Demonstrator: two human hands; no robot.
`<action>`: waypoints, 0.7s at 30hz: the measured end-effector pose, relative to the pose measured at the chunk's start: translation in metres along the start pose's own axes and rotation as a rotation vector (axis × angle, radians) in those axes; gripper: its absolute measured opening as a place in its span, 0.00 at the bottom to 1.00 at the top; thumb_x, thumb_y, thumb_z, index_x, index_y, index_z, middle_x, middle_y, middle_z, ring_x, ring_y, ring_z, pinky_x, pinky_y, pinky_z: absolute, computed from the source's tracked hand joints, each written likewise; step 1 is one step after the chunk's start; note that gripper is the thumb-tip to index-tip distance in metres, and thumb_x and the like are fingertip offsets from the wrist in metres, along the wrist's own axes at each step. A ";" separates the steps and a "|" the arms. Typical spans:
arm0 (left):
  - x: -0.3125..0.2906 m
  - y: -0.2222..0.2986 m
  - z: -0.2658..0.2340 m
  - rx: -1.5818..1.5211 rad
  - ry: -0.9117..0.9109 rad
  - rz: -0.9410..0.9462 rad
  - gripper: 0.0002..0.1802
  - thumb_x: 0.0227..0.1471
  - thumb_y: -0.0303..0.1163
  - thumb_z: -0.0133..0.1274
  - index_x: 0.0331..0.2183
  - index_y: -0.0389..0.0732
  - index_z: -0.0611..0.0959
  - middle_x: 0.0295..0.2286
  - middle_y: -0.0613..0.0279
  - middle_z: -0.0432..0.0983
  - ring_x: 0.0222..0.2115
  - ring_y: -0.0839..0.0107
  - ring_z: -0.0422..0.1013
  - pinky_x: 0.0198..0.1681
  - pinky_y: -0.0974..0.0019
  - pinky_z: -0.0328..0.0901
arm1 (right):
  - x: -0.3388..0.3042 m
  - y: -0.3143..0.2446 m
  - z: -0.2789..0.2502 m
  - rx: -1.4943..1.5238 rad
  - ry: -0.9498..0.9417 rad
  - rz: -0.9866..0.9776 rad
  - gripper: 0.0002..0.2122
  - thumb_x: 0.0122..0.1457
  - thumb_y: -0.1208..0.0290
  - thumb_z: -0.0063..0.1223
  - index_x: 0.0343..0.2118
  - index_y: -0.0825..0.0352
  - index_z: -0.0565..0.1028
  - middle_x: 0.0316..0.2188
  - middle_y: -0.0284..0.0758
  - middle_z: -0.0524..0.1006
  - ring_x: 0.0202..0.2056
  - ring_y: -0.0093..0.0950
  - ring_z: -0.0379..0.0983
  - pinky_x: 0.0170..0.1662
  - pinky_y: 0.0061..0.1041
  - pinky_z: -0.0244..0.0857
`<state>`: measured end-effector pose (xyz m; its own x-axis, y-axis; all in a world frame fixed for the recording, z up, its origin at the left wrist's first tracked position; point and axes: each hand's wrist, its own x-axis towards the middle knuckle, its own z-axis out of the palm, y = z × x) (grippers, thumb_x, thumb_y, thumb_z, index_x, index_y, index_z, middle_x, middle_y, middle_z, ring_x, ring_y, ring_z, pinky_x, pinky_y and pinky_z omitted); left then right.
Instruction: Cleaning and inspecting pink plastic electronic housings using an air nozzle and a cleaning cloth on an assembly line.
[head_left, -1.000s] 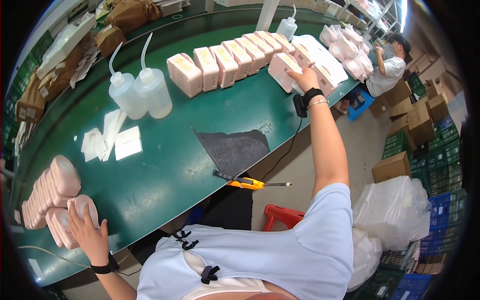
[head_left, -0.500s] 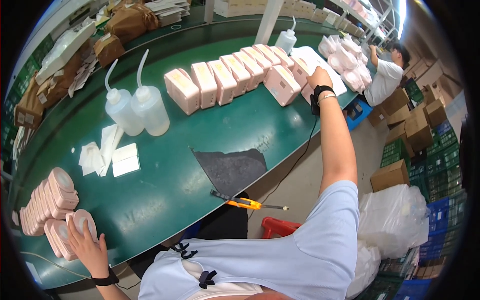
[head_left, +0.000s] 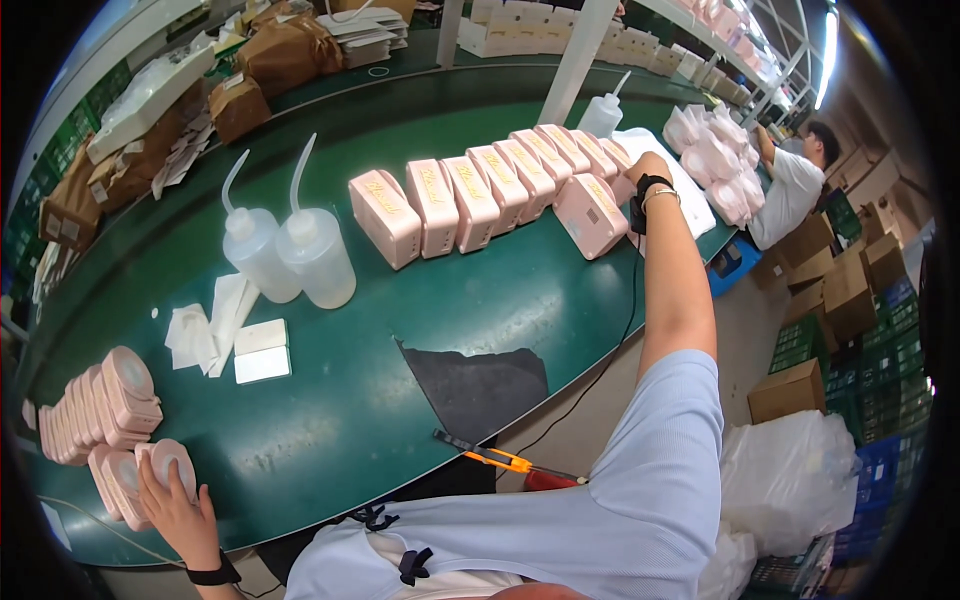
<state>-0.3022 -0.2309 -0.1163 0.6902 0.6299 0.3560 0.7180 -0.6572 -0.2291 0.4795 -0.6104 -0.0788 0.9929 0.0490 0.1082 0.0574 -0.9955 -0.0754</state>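
Near the table's left end, my left hand lies over a pink case with a round ring face, its fingers spread and thumb apart. Behind and beside it stand more pink cases in close rows. My right arm stretches to the far right of the table. There my right hand has its fingers curled at the end of a row of pink cases; the fingertips are partly hidden. One case leans in front of that row, near my right wrist.
Two squeeze bottles, white wipes and white blocks stand or lie mid-left. A black sheet and an orange-handled tool are at the front edge. Wrapped pink items and a co-worker are far right.
The whole view has shifted, so the table's far part sits lower in the picture. My left hand stays on the same pink case; my right hand remains at the row's far end.
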 end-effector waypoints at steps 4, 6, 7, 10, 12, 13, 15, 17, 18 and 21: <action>0.004 0.001 0.004 0.003 0.015 0.019 0.32 0.42 0.30 0.61 0.52 0.40 0.73 0.62 0.47 0.56 0.61 0.44 0.54 0.62 0.46 0.52 | 0.006 0.013 0.011 0.093 0.074 -0.032 0.22 0.50 0.61 0.60 0.45 0.72 0.79 0.47 0.51 0.77 0.49 0.44 0.75 0.55 0.36 0.66; 0.003 -0.001 0.005 0.007 0.018 0.032 0.32 0.42 0.30 0.60 0.52 0.41 0.73 0.62 0.47 0.55 0.61 0.44 0.54 0.62 0.47 0.52 | 0.000 0.015 0.009 0.196 0.137 -0.083 0.24 0.50 0.61 0.60 0.47 0.72 0.77 0.47 0.53 0.77 0.50 0.45 0.74 0.55 0.36 0.66; 0.003 -0.003 0.007 0.011 0.028 0.040 0.32 0.43 0.30 0.60 0.52 0.41 0.73 0.62 0.47 0.55 0.61 0.44 0.54 0.62 0.47 0.52 | -0.005 0.022 0.006 0.189 0.135 -0.075 0.24 0.50 0.61 0.60 0.47 0.72 0.77 0.47 0.53 0.77 0.50 0.45 0.74 0.55 0.36 0.66; 0.002 -0.004 0.007 0.017 0.042 0.062 0.32 0.43 0.30 0.60 0.52 0.41 0.73 0.62 0.47 0.55 0.61 0.44 0.55 0.62 0.47 0.52 | -0.032 0.047 -0.013 0.127 0.093 -0.246 0.28 0.48 0.58 0.62 0.50 0.73 0.74 0.47 0.53 0.76 0.51 0.44 0.74 0.54 0.35 0.67; 0.000 -0.006 0.006 0.033 0.055 0.062 0.32 0.42 0.30 0.61 0.52 0.40 0.73 0.62 0.46 0.55 0.61 0.43 0.55 0.61 0.46 0.53 | -0.066 0.056 -0.037 0.057 -0.003 -0.234 0.28 0.47 0.58 0.64 0.50 0.72 0.75 0.47 0.52 0.77 0.50 0.44 0.74 0.53 0.35 0.67; -0.001 -0.007 0.006 0.033 0.055 0.066 0.32 0.42 0.30 0.61 0.52 0.40 0.73 0.62 0.46 0.55 0.61 0.43 0.55 0.61 0.46 0.53 | -0.082 0.059 -0.048 -0.009 -0.099 -0.231 0.29 0.46 0.58 0.65 0.49 0.71 0.75 0.47 0.51 0.77 0.50 0.44 0.74 0.53 0.35 0.67; 0.000 -0.007 0.010 0.027 0.063 0.051 0.32 0.43 0.29 0.61 0.52 0.41 0.73 0.63 0.48 0.55 0.61 0.44 0.55 0.62 0.47 0.52 | -0.102 0.077 -0.054 -0.081 -0.186 -0.209 0.29 0.46 0.57 0.66 0.49 0.70 0.76 0.47 0.51 0.78 0.50 0.44 0.74 0.53 0.35 0.67; -0.001 -0.006 0.012 0.023 0.066 0.043 0.32 0.43 0.29 0.61 0.53 0.41 0.73 0.63 0.49 0.55 0.61 0.45 0.54 0.62 0.47 0.52 | -0.108 0.092 -0.034 -0.135 -0.133 -0.109 0.28 0.44 0.58 0.68 0.48 0.68 0.77 0.45 0.49 0.79 0.48 0.42 0.76 0.52 0.34 0.68; 0.001 -0.005 0.012 0.008 0.058 0.048 0.32 0.42 0.29 0.61 0.53 0.41 0.73 0.63 0.49 0.55 0.61 0.45 0.54 0.62 0.47 0.52 | -0.111 0.098 -0.029 -0.160 -0.106 -0.062 0.28 0.43 0.58 0.69 0.47 0.67 0.77 0.44 0.49 0.79 0.47 0.41 0.76 0.51 0.33 0.68; 0.001 -0.003 0.006 -0.007 0.044 0.046 0.33 0.42 0.28 0.61 0.52 0.41 0.73 0.63 0.49 0.55 0.61 0.45 0.54 0.62 0.48 0.52 | -0.121 0.107 -0.023 0.001 -0.043 -0.019 0.28 0.42 0.59 0.69 0.47 0.67 0.78 0.42 0.48 0.80 0.45 0.40 0.78 0.50 0.33 0.69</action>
<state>-0.3029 -0.2260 -0.1206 0.7181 0.5800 0.3845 0.6845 -0.6884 -0.2399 0.3631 -0.7244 -0.0773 0.9952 0.0718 0.0666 0.0767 -0.9942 -0.0749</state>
